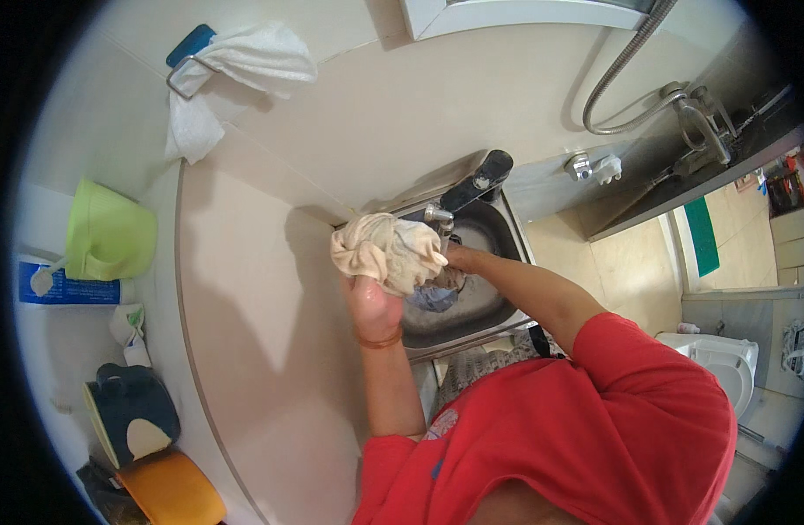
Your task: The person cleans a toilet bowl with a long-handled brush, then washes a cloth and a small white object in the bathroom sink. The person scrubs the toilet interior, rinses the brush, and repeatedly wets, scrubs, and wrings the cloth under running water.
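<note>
My left hand (374, 305) holds up a bunched beige cloth (390, 249) over the left side of a stainless steel sink (487, 321); the cloth hides most of its fingers. Beside the metal tap spout (438, 215), my right hand (459, 258) reaches down into the basin. Its fingers are hidden by the cloth and tap, so its grip does not show. A wet, greyish-blue cloth (434, 299) lies in the basin below the beige one. Behind the spout stands a black cylindrical fitting (480, 177).
A white towel (257, 59) hangs from a wall ring. Along the left are a light green plastic jug (113, 233), a blue packet (70, 285) and an orange container (172, 489). At right are a shower hose (622, 65), a wall valve (578, 167) and a white toilet (723, 361).
</note>
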The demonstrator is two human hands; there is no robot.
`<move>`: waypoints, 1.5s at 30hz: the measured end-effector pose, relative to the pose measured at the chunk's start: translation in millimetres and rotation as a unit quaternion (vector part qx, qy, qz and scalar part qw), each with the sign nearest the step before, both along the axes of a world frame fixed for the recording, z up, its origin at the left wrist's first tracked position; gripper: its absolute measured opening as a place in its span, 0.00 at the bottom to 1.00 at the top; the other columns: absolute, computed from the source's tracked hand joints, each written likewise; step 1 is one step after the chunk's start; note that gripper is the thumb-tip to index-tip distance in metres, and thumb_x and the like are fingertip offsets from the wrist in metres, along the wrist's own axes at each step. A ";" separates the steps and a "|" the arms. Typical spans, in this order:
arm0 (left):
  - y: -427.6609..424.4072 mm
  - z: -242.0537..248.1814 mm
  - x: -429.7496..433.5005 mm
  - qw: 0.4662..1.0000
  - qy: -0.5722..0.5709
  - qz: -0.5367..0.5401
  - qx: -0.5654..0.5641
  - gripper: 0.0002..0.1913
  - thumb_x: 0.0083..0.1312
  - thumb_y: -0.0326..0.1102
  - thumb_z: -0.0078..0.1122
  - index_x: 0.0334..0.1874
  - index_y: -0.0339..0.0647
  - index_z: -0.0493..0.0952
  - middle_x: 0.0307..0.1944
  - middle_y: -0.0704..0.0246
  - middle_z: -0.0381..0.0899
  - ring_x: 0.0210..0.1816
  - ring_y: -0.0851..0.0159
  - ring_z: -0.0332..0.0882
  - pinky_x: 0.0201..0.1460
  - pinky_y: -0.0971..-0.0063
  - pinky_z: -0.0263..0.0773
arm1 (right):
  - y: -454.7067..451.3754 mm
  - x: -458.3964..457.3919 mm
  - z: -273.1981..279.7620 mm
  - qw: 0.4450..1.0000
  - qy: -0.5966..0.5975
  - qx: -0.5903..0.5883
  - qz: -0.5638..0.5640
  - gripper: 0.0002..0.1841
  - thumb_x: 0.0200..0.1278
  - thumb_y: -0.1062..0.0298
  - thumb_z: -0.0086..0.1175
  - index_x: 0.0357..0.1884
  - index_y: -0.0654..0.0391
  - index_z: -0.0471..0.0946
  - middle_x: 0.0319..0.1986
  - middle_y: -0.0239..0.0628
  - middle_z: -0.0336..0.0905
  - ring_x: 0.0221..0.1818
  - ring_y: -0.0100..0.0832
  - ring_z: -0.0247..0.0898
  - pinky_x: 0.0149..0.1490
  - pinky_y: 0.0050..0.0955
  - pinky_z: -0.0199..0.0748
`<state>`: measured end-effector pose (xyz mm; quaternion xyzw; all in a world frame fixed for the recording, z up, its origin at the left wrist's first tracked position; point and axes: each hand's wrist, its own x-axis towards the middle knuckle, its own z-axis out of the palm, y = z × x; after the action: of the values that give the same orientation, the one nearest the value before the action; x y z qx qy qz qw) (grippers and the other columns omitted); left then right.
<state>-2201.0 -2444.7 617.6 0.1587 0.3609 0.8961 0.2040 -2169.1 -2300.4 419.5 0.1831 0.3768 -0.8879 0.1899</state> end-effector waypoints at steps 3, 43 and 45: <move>-0.9 5.3 -6.7 0.999 -0.019 -0.012 0.032 0.18 0.69 0.34 0.50 0.58 0.37 0.63 0.54 0.63 0.70 0.55 0.62 0.71 0.60 0.65 0.67 | 1.4 12.6 -0.8 0.997 -0.059 -0.042 0.004 0.20 0.64 0.52 0.52 0.50 0.56 0.76 0.42 0.37 0.80 0.41 0.31 0.78 0.46 0.34 0.77; 2.4 29.6 -21.6 0.994 0.040 0.085 -0.053 0.14 0.59 0.21 0.52 0.48 0.34 0.71 0.44 0.63 0.76 0.44 0.65 0.75 0.51 0.69 0.71 | -13.0 -9.1 -4.1 0.983 0.026 0.065 -0.171 0.17 0.65 0.59 0.53 0.52 0.55 0.73 0.40 0.33 0.79 0.41 0.27 0.75 0.48 0.29 0.75; 2.0 26.8 -20.3 0.997 0.035 0.065 -0.031 0.13 0.60 0.22 0.52 0.48 0.34 0.71 0.44 0.63 0.76 0.44 0.65 0.75 0.51 0.69 0.71 | -18.9 -19.3 -6.6 0.992 0.008 -0.057 -0.112 0.18 0.67 0.56 0.50 0.54 0.55 0.73 0.42 0.35 0.79 0.41 0.30 0.76 0.48 0.31 0.75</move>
<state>-2221.3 -2442.7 644.4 0.1593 0.4052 0.8897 0.1372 -2188.4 -2319.3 412.9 0.2062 0.3046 -0.9249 0.0964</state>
